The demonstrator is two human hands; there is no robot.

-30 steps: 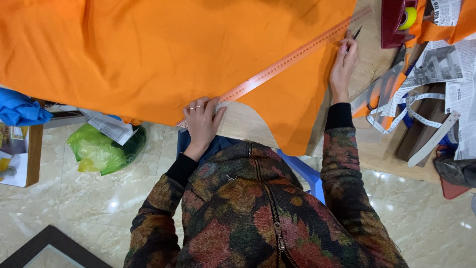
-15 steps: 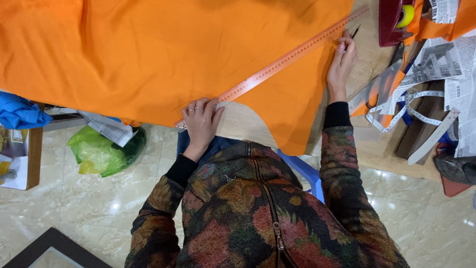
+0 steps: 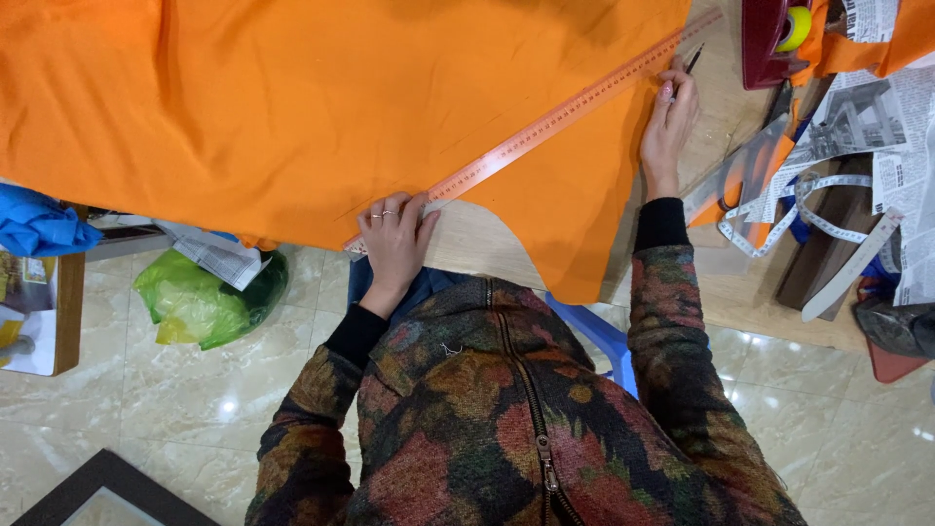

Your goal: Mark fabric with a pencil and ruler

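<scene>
Fingers of left hand (image 3: 394, 239) flat on ruler (image 3: 545, 127); right hand (image 3: 668, 122) pinches pencil (image 3: 691, 60).

A plain bright orange cloth (image 3: 292, 107) fills the upper left of the frame. Across it runs a long orange ruler (image 3: 545, 122) with dark tick marks. The sleeves at lower centre bear a dark floral pattern of red, orange and green. A green plastic bag (image 3: 200, 302) lies at left, and a white measuring tape (image 3: 808, 205) coils at right.

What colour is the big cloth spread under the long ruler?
The cloth is plain bright orange, seen best in the head view; the ruler on it is orange too.
</scene>
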